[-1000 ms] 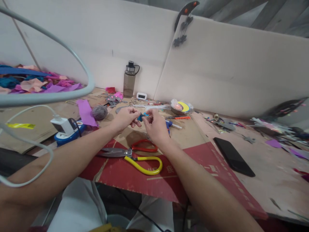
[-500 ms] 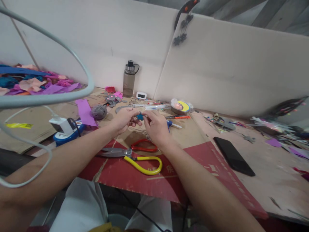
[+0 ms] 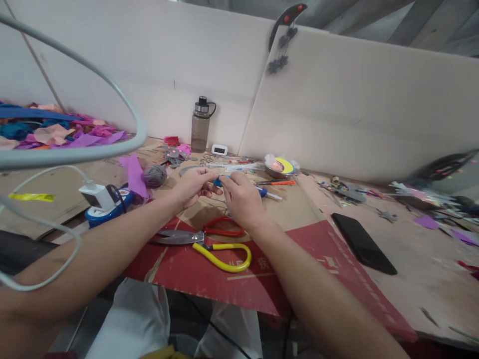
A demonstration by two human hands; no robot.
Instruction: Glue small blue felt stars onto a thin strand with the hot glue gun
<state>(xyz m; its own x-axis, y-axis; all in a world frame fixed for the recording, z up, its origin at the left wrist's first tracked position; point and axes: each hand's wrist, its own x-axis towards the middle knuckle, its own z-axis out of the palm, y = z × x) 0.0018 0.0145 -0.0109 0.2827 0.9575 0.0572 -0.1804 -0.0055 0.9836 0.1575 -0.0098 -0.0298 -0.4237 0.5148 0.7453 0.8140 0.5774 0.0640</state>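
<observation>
A small blue piece [image 3: 217, 182], perhaps of felt or paper, shows between the fingertips of both hands above the cardboard. My left hand [image 3: 197, 188] pinches it from the left, thumb and forefinger together. From the other side my right hand [image 3: 243, 197] closes on it, its fingers covering most of the piece. Below the hands lie scissors [image 3: 202, 239] with one red and one yellow handle, blades pointing left. Just past my right hand, a blue tool with a pale tip [image 3: 270, 193], partly hidden, rests on the cardboard.
A grey yarn ball [image 3: 154, 175] and a blue power strip [image 3: 108, 207] with a white charger are at left. Behind stand a water bottle [image 3: 200, 127], a small clock [image 3: 219, 149] and a bowl [image 3: 280, 168]. A phone [image 3: 362, 243] lies right. A pale hoop [image 3: 140, 124] crosses the upper left.
The blue piece now shows less between the fingers, as my right fingers have shifted over it. Both hands stay at nearly the same spot, and the view has tilted slightly.
</observation>
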